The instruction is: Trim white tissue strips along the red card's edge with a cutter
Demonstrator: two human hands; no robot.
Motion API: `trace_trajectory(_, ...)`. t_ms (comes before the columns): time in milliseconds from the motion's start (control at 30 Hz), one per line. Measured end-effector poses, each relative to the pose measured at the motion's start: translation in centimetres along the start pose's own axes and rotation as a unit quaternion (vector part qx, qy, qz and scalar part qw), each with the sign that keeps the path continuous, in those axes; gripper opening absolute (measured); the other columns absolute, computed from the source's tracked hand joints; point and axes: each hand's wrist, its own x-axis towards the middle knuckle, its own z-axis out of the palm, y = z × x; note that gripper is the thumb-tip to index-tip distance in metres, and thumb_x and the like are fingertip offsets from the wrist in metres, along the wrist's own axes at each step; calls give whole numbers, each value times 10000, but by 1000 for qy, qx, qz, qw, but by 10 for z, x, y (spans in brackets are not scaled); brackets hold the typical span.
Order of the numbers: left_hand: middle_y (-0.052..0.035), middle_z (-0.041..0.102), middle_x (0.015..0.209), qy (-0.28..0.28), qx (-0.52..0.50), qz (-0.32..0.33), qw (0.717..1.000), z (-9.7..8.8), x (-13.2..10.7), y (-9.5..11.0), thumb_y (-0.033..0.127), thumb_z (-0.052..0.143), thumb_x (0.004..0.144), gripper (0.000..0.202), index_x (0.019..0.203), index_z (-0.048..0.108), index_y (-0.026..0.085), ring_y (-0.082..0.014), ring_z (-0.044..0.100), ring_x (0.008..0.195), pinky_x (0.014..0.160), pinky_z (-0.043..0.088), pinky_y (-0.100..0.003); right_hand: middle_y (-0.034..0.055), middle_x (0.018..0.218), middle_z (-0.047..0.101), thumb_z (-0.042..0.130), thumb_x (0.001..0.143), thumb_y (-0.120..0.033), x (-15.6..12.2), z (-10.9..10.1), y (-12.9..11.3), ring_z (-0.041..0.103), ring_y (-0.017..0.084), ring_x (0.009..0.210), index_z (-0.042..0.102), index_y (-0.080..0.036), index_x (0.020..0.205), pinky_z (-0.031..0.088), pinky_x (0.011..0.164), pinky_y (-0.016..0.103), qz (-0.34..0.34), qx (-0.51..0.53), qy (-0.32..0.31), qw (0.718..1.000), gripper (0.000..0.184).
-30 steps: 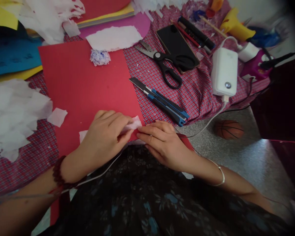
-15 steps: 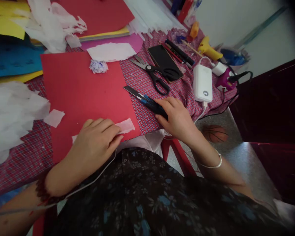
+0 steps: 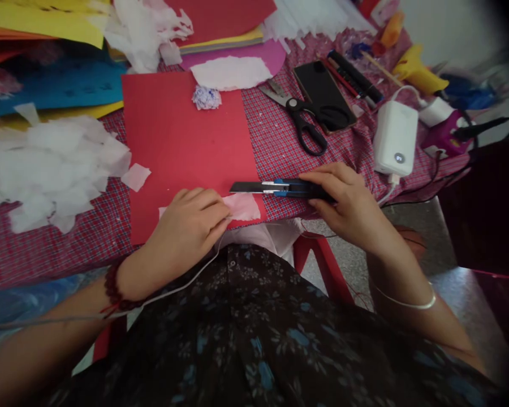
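My left hand (image 3: pixel 190 226) rests with curled fingers pressing a small white tissue piece (image 3: pixel 242 206) onto the near edge of a red paper sheet (image 3: pixel 186 141). My right hand (image 3: pixel 348 198) is closed round the handle of a blue and black utility knife (image 3: pixel 275 187). The knife lies level, its blade end pointing left just above the tissue piece and at the red sheet's right edge.
Black scissors (image 3: pixel 303 121), a black phone (image 3: pixel 324 93), pens (image 3: pixel 352 73) and a white power bank (image 3: pixel 395 138) with its cable lie on the checked cloth (image 3: pixel 275 141) to the right. A heap of torn white tissue (image 3: pixel 51 164) is at the left; coloured paper sheets (image 3: pixel 51 85) are stacked behind.
My right hand left the tissue, reached right to the utility knife, picked it up and brought it back beside the tissue. My left hand stayed pressing the tissue.
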Motion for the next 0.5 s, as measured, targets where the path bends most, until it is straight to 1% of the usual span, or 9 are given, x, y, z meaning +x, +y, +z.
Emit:
trace_trajectory(167, -73, 738, 966, 1, -19, -21, 1000, 0, 3, 1, 331, 504, 1135, 323, 935, 718, 196, -253, 665, 907, 789, 466, -391, 134, 1279, 733, 598, 967, -163, 0, 4, -2, 693, 365, 1176, 695, -267, 1374, 558, 993, 590, -9, -13, -25, 1000, 431)
trace_trajectory(267, -70, 712, 910, -10, -43, -49, 998, -3, 8, 3, 364, 497, 1127, 360, 863, 682, 202, -247, 651, 865, 770, 470, -384, 132, 1300, 731, 604, 962, -153, 3, 4, -2, 687, 364, 1196, 685, -267, 1388, 544, 998, 579, -11, -25, -42, 999, 449)
trace_trajectory(367, -65, 664, 838, -31, -42, -79, 996, -7, 15, 5, 327, 495, 1100, 358, 789, 627, 209, -242, 623, 818, 735, 450, -377, 136, 1319, 726, 602, 956, -139, 4, 3, -3, 679, 361, 1228, 678, -258, 1398, 528, 1016, 568, -16, -21, -56, 998, 464)
trace_trajectory(500, -65, 621, 791, -60, -19, -116, 991, -8, 22, 9, 282, 537, 1051, 322, 741, 590, 214, -244, 610, 807, 699, 419, -372, 127, 1326, 724, 586, 953, -138, 3, 0, -4, 675, 359, 1241, 673, -288, 1415, 515, 1031, 571, -17, -9, -71, 997, 493)
